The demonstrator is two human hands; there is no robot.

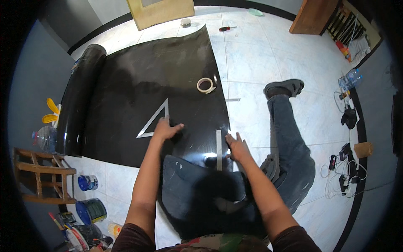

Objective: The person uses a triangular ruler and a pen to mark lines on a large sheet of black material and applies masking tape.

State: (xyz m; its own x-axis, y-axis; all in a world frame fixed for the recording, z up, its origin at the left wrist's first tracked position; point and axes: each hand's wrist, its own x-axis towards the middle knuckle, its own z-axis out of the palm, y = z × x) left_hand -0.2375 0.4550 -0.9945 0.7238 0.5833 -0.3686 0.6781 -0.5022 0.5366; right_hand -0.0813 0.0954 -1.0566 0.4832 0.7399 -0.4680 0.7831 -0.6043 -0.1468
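A dark glossy sheet point(126, 94) lies over the floor in front of me, its left end wound into a thick roll point(80, 104). My left hand point(166, 129) is on the right side of a metal set square point(150, 123), thumb spread away; its fingers' hold is partly hidden. Beside the sheet's right edge, my right hand point(240, 148) holds nothing, with fingers apart. A steel ruler point(219, 145) lies just left of that hand, near the edge. Farther up the sheet sits a roll of masking tape point(199, 85). A metal strip point(233, 100) sticks out past the right edge.
My bent leg point(291, 132) is at the right. A screwdriver point(225, 29) and a small jar point(185, 23) lie beyond the sheet. Cables and power adapters point(344, 170) line the right wall. A wooden stool point(44, 176) and paint cans point(91, 211) stand at the left.
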